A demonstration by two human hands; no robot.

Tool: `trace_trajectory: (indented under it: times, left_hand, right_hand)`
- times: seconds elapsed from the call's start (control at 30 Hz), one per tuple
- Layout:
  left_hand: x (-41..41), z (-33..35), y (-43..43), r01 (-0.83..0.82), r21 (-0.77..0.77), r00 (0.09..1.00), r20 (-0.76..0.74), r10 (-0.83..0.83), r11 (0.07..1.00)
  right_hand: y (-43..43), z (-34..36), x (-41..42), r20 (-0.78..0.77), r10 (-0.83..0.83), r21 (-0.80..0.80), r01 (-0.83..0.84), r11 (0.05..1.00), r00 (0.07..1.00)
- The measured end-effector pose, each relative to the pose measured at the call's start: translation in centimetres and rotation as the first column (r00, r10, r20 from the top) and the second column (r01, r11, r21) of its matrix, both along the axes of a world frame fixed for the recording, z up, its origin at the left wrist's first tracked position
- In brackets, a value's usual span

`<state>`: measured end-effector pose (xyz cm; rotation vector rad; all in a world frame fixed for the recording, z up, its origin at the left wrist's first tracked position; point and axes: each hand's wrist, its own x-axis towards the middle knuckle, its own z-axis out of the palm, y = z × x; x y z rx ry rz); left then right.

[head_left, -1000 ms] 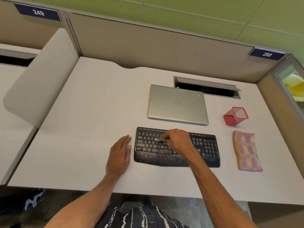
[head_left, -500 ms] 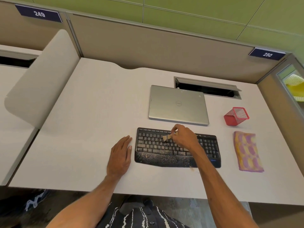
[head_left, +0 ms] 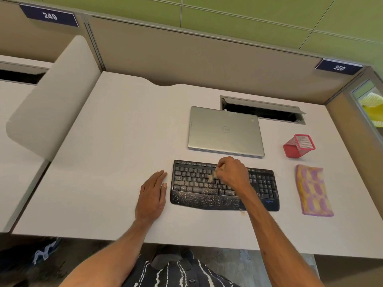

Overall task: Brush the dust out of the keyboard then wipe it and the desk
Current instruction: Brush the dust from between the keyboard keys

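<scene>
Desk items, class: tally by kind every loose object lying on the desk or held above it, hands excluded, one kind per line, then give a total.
Keyboard: 1
Laptop: 1
Red mesh holder: 1
Cloth: 1
Brush, in the right hand: 1
Total: 5

An office cubicle is shown: a pale desk (head_left: 116, 162) is enclosed by beige partition panels (head_left: 196, 56), on which numbered plates (head_left: 49, 16) reading 249 and 250 are mounted. A closed laptop (head_left: 224, 131) and a keyboard (head_left: 192, 183) are laid out.
</scene>
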<state>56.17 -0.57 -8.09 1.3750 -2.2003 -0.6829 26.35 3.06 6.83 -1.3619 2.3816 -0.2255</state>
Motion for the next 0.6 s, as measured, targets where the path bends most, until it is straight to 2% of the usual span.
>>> trace_trajectory:
  times: [0.13,0.3,0.47,0.6]
  left_hand:
    - [0.00,-0.06,-0.02,-0.002,-0.002,1.000,-0.002,0.002,1.000]
    - [0.04,-0.10,-0.03,-0.001,-0.001,1.000,-0.004,0.001,1.000]
    - [0.02,-0.13,-0.05,0.000,0.001,1.000,-0.003,0.000,1.000]
    - [0.08,-0.31,-0.07,0.005,0.000,1.000,0.000,-0.005,1.000]
  right_hand:
    - [0.22,0.01,0.20,-0.055,0.003,-0.070,-0.006,0.998,0.998]
    - [0.03,0.10,0.32,-0.043,0.032,-0.001,-0.032,0.999,0.999]
    - [0.10,-0.11,0.30,-0.090,0.035,-0.063,-0.041,0.997,0.995]
    - [0.05,-0.34,0.31,-0.069,0.061,-0.015,-0.062,0.998,0.996]
